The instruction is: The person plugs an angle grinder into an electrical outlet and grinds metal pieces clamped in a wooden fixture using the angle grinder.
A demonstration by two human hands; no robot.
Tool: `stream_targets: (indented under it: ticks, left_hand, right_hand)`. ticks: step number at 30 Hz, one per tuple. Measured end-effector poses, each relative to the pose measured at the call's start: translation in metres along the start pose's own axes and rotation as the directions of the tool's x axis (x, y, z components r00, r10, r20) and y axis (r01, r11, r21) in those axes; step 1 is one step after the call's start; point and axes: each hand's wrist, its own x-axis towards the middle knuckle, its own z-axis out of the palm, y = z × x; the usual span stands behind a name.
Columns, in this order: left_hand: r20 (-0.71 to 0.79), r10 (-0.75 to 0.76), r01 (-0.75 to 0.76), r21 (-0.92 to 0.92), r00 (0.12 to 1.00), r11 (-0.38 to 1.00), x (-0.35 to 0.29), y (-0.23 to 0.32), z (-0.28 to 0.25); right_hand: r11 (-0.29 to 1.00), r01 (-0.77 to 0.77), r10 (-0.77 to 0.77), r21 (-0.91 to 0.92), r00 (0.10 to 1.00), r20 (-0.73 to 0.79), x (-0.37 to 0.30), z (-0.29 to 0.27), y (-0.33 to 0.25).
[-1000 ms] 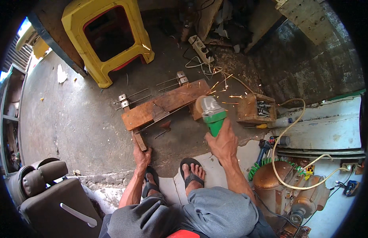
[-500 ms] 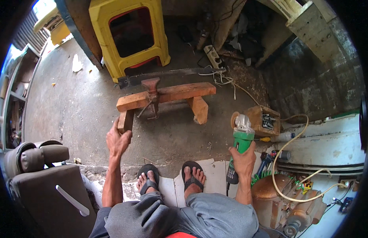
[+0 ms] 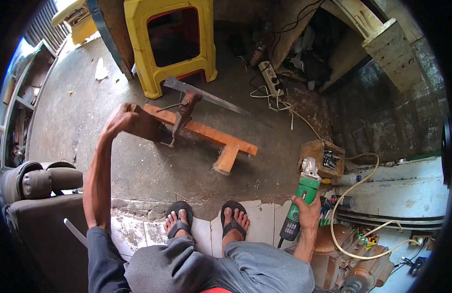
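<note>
My left hand (image 3: 122, 118) is closed on the left leg of a wooden stand (image 3: 211, 133), a long beam with short legs. A rusty metal vise (image 3: 187, 110) is fixed to the beam. Along the vise's far side runs a long, thin saw blade (image 3: 206, 95), apparently held in its jaws. My right hand (image 3: 308, 212) grips a green angle grinder (image 3: 304, 193) by its body, head pointing away from me. The grinder's disc is mostly hidden behind its metal head. Stand and grinder are well apart.
A yellow plastic stool (image 3: 138, 53) stands beyond the vise. A power strip (image 3: 271, 78) with white cables lies at the far right. Right of the grinder are a wooden box of small metal parts (image 3: 331, 161) and a looped cable (image 3: 336, 219). A brown padded chair (image 3: 45, 229) stands left.
My left hand has moved up and left, turning the stand clockwise along with the vise and blade. The grinder has shifted slightly right and nearer to me, still in my right hand.
</note>
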Motion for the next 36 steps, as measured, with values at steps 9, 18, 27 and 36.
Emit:
stream_targets:
  ticks: [9, 18, 27, 36]
  left_hand:
    - [0.252, 0.082, -0.128, 0.170, 0.964, 0.977, 0.055, 0.047, -0.013]
    - [0.275, 0.200, -0.252, 0.166, 0.940, 0.954, 0.052, 0.055, -0.007]
    - [0.480, 0.298, -0.468, 0.286, 0.825, 0.836, 0.065, 0.136, 0.059]
    - [0.206, 0.312, -0.367, 0.349, 0.928, 0.862, 0.044, 0.117, 0.065]
  right_hand:
    - [0.981, -0.181, 0.169, 0.066, 0.973, 0.156, -0.006, -0.028, 0.018]
    - [0.963, -0.191, 0.090, 0.189, 0.892, 0.444, 0.036, -0.012, -0.008]
    - [0.948, -0.297, 0.166, 0.116, 0.771, 0.615, 0.077, 0.007, -0.040]
    - [0.974, -0.224, 0.169, -0.039, 0.598, 0.784, 0.092, 0.023, -0.033]
